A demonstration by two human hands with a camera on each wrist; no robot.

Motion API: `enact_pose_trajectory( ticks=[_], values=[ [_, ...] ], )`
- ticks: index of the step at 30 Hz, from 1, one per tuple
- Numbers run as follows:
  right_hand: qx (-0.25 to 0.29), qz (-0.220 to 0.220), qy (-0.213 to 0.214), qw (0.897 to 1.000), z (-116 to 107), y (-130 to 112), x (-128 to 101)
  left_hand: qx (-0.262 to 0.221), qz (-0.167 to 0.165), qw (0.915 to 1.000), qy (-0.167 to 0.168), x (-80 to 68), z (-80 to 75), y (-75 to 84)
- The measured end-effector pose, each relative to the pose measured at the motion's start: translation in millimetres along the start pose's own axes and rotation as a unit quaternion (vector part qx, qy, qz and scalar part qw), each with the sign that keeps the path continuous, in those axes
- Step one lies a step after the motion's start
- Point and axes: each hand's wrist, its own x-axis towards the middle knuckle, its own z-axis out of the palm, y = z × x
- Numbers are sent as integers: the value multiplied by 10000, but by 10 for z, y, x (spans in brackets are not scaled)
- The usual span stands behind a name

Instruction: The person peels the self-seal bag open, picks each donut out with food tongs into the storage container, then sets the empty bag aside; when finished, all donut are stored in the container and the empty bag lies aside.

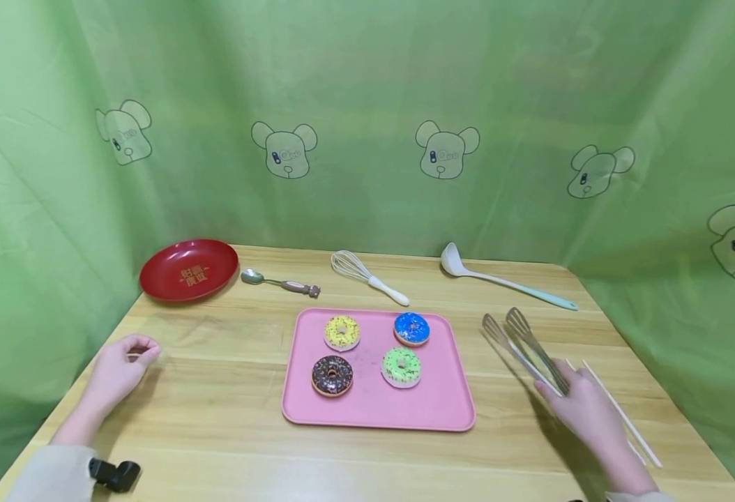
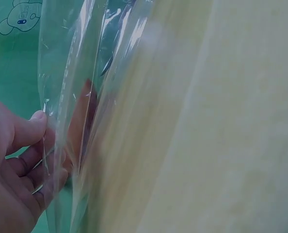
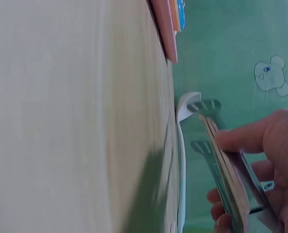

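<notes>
In the head view my left hand (image 1: 116, 369) is over the table's left side, its thumb and fingers bent together. The left wrist view shows those fingers (image 2: 35, 167) pinching a clear plastic bag or sheet (image 2: 61, 82), whose full outline is hard to make out. My right hand (image 1: 587, 411) grips metal tongs (image 1: 533, 352) with slotted ends, spread apart, above the table's right side. Left of the tongs lies a pink tray (image 1: 367, 415) bearing a yellow donut (image 1: 342, 328), a blue donut (image 1: 412, 322), a chocolate donut (image 1: 332, 369) and a green donut (image 1: 413, 373).
Behind the tray, a red plate (image 1: 160, 275), a spoon (image 1: 292, 286), a whisk (image 1: 361, 272) and a white ladle (image 1: 499, 279) lie along the back. White chopsticks (image 1: 640, 439) lie beside and partly under my right hand. Green curtain (image 1: 367, 90) surrounds the wooden table (image 1: 229, 446).
</notes>
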Motion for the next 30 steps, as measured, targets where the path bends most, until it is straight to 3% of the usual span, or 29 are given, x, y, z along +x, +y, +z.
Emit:
enact_pose_trajectory(
  ticks=[4, 12, 19, 27, 30],
  values=[
    [-47, 300, -190, 9994, -25, 82, 28, 111, 8, 9996, -242, -1, 9, -5],
    [-80, 92, -309, 9994, 17, 182, 75, 382, 68, 9938, -1044, 19, 32, 2],
    [-43, -24, -822, 9966, 35, 177, 132, 387, 21, 9922, -1182, -1, 31, -5],
    [-270, 42, -1115, 9934, 56, 146, 187, 127, -208, 9913, -1292, -27, -4, -9],
    [-398, 17, -1056, 9936, 57, 125, 184, 17, -155, 9924, -1219, -25, -25, -2]
  ],
)
